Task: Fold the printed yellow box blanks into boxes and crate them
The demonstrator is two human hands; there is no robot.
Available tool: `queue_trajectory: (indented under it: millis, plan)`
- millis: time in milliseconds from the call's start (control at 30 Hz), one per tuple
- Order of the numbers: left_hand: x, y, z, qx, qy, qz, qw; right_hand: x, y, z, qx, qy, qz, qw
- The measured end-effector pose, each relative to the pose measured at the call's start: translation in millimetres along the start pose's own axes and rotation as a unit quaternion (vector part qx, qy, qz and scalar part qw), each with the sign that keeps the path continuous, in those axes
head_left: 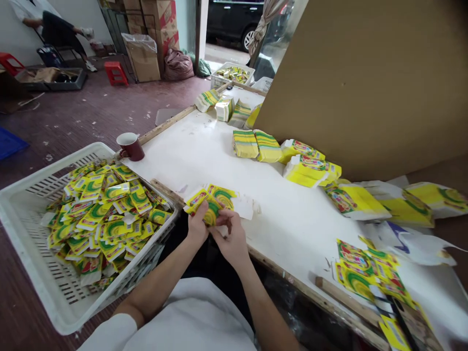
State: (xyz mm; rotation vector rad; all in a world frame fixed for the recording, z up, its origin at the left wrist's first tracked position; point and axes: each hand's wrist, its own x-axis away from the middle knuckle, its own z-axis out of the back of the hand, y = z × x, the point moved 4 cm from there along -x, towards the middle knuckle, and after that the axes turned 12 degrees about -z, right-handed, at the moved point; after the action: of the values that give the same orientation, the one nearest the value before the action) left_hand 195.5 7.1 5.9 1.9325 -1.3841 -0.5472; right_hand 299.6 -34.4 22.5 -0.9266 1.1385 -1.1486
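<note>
Pinching a yellow-green carton (212, 213) mid-frame in the left hand (198, 227), apparently to steady it; half-curling the right hand (233, 235) alongside, cannot tell if gripping; near white plastic crate (25, 243), left, probably for reach.

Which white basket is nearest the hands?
The basket at lower left, heaped with yellow packets; the other white baskets are far off, near the table's far end.

The mug (134, 148) stands at the near left corner of the bench (204, 151); below it, off the bench, a crate (32, 248) holds heaped packets (109, 214). Carton stacks (244, 145) run along the far side, before the board (365, 83). Flat cartons (356, 268) lie towards the near right corner, behind a wooden bar (347, 300). Beyond the far left corner sits a basket (217, 83).
</note>
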Motion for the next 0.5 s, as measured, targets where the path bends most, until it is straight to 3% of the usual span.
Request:
queue_trajectory:
  millis: [100, 233, 300, 400, 500]
  plan:
    - [1.7, 10.1, -1.2, 0.009, 0.031, -0.004, 0.999, 4.1, 5.0, -12.8, -0.152, -0.047, -0.069, 0.985]
    - [3.3, 15.9, -4.7, -0.003, -0.046, 0.069, 0.997, 1.2, 13.1, -14.1, -0.179, -0.03, -0.11, 0.977]
    - [3.4, 18.0, -6.9, 0.004, -0.07, 0.083, 0.994, 2.6, 13.5, -16.0, -0.19, -0.052, -0.119, 0.973]
    - [0.9, 20.2, -5.3, 0.022, -0.06, 0.031, 0.998, 7.1, 12.7, -22.3, -0.199, -0.087, -0.125, 0.968]
    - [-0.5, 17.9, 6.4, -0.036, -0.015, -0.041, 0.998, 5.6, 18.1, -26.2, -0.17, -0.096, -0.133, 0.972]
